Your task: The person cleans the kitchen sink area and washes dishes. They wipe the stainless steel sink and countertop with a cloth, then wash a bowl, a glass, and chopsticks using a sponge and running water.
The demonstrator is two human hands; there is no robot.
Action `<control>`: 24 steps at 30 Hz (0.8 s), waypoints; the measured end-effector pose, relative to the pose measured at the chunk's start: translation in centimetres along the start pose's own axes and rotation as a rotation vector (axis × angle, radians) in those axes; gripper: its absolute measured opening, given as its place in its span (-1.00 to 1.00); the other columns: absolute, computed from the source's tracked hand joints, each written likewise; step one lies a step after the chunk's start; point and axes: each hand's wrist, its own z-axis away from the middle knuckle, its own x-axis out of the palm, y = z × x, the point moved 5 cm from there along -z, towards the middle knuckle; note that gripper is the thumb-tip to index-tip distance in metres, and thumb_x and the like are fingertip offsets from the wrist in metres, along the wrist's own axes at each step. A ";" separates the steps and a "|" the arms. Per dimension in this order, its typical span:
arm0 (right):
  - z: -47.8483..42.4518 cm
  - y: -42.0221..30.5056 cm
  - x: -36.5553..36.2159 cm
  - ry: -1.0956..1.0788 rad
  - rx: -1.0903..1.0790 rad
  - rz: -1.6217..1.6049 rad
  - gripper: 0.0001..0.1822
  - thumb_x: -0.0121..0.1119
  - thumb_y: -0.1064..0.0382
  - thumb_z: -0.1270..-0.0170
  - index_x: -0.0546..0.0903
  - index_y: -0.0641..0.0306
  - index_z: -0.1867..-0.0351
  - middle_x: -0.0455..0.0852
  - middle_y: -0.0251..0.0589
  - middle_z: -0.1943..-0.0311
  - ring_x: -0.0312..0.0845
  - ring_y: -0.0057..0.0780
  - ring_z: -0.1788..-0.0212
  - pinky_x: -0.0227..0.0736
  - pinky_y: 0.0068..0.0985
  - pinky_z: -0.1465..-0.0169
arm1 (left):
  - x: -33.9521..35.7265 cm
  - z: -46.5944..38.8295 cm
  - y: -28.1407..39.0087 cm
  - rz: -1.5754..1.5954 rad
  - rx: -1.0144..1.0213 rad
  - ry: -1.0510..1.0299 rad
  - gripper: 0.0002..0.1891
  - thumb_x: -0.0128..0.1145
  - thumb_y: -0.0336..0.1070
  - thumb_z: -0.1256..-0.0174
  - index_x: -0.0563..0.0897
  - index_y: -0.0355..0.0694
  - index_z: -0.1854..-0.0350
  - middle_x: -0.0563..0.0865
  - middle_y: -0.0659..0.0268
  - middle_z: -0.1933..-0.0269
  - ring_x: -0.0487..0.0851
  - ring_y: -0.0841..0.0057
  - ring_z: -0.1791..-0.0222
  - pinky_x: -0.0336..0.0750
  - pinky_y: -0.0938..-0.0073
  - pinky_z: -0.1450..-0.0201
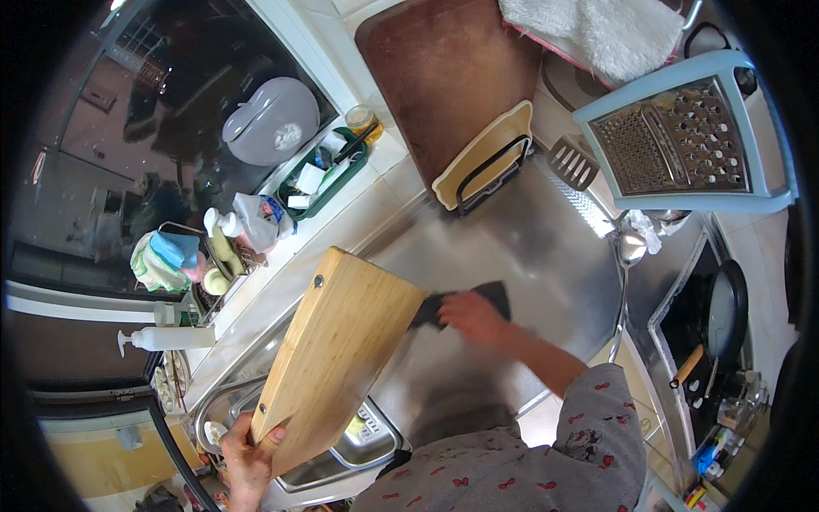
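My left hand grips the lower end of a thick wooden cutting board, which is held tilted up over the sink side of the counter. Two small round metal fittings show on the board's long edge. On the stainless steel countertop, my right hand rests on a dark cloth. Blur softens this hand, and its fingers lie over the cloth. The cloth's left end passes out of sight behind the board. Below the board, part of the stainless steel sink is visible.
A brown board and a cream board in a black rack stand at the back. To the right are a box grater, a ladle and a frying pan. A green tray and a pump bottle line the windowsill.
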 end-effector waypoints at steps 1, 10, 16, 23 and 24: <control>-0.2 2.1 -2.8 0.008 0.084 0.019 -0.69 0.22 0.35 -0.02 0.66 0.02 0.14 0.64 -0.30 -0.09 0.46 -0.25 -0.23 0.30 -0.23 -0.29 | 0.2 -0.1 -0.1 -0.003 -0.008 -0.007 -0.65 0.46 -0.26 -0.12 0.63 -0.39 0.18 0.67 0.33 0.39 0.49 0.66 0.36 0.41 0.58 0.25; 2.7 19.5 -16.7 0.418 0.745 0.556 -0.50 0.08 0.45 -0.06 0.53 0.08 -0.12 0.55 -0.22 -0.16 0.43 -0.17 -0.20 0.27 -0.24 -0.25 | 1.1 -0.5 1.3 -0.020 0.039 -0.036 -0.66 0.45 -0.26 -0.13 0.63 -0.39 0.20 0.66 0.34 0.40 0.47 0.65 0.38 0.40 0.58 0.26; 0.5 21.1 -13.0 0.543 0.828 0.667 -0.56 0.04 0.41 -0.12 0.56 0.08 -0.09 0.56 -0.26 -0.12 0.43 -0.15 -0.16 0.29 -0.21 -0.21 | 1.9 -1.1 2.2 -0.041 0.067 -0.063 -0.66 0.46 -0.26 -0.11 0.62 -0.38 0.21 0.65 0.35 0.42 0.46 0.66 0.39 0.40 0.58 0.28; -3.0 12.4 -9.6 0.095 0.176 0.511 -0.71 0.06 0.32 -0.12 0.63 0.08 0.10 0.63 -0.24 0.16 0.50 -0.25 -0.01 0.37 -0.30 -0.09 | 2.9 -1.9 1.7 0.003 0.040 -0.062 -0.67 0.46 -0.27 -0.12 0.63 -0.37 0.21 0.63 0.39 0.43 0.47 0.67 0.40 0.40 0.60 0.28; -3.1 15.1 -10.9 -0.076 0.283 0.634 -0.71 0.07 0.31 -0.12 0.63 0.08 0.10 0.63 -0.25 0.14 0.50 -0.26 -0.02 0.37 -0.30 -0.11 | 3.0 -2.2 2.1 -0.011 0.046 -0.077 -0.65 0.46 -0.23 -0.12 0.63 -0.38 0.22 0.64 0.38 0.41 0.48 0.67 0.38 0.40 0.59 0.27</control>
